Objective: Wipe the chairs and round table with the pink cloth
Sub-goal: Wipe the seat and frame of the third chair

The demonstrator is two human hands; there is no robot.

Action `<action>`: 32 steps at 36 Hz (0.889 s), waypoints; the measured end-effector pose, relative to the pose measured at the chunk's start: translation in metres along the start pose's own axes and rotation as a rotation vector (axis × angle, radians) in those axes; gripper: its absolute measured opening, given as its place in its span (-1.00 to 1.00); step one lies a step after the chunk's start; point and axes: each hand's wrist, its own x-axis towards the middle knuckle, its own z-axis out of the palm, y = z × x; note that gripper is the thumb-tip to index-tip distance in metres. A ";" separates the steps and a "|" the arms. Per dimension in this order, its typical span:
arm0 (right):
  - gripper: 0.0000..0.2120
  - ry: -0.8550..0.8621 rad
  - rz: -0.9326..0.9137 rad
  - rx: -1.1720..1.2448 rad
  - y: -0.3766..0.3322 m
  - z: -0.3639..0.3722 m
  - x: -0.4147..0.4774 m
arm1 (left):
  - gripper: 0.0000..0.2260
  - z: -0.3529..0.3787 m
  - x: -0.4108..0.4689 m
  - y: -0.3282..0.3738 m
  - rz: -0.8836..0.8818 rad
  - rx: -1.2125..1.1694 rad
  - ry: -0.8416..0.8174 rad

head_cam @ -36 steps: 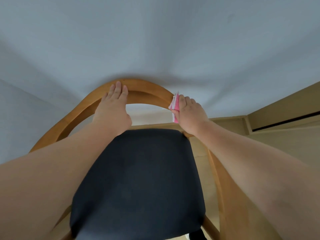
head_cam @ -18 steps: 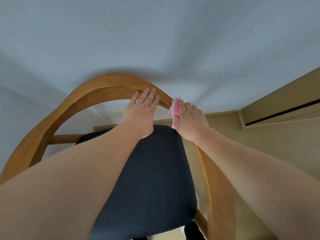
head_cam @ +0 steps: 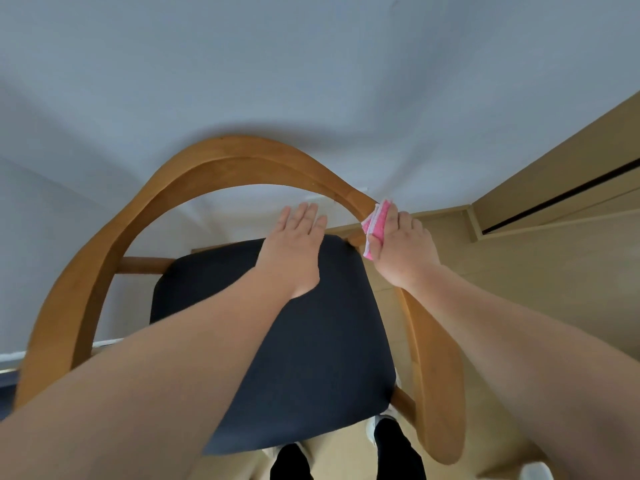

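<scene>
A wooden chair with a curved backrest rail point(head_cam: 221, 157) and a dark cushioned seat point(head_cam: 311, 341) stands below me against a pale wall. My right hand point(head_cam: 401, 244) grips the folded pink cloth point(head_cam: 375, 221) around the rail's right side, where the rail bends down into the armrest. My left hand point(head_cam: 294, 244) hovers with straight fingers over the back of the seat, just inside the rail and apart from it, holding nothing. The round table is out of view.
A pale wall point(head_cam: 311, 81) stands right behind the chair. A light wooden floor and a wooden cabinet or door frame point(head_cam: 554, 188) lie to the right. My dark trouser legs point(head_cam: 398, 452) show below the seat's front edge.
My left hand has come off the top of the backrest rail and moved right and down, over the seat. My right hand has kept the cloth on the rail's right side. The view shifted left.
</scene>
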 end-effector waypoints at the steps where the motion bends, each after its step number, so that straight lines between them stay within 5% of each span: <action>1: -0.30 -0.002 0.009 -0.008 0.000 0.001 -0.003 | -0.29 0.003 -0.006 0.002 -0.002 -0.018 -0.003; 19: -0.22 -0.062 0.164 -0.004 0.014 0.020 -0.088 | -0.44 0.036 -0.158 0.023 -0.123 -0.441 0.027; 32: -0.18 -0.188 0.218 0.081 0.020 0.025 -0.154 | -0.50 0.046 -0.316 0.086 -0.629 -0.692 0.035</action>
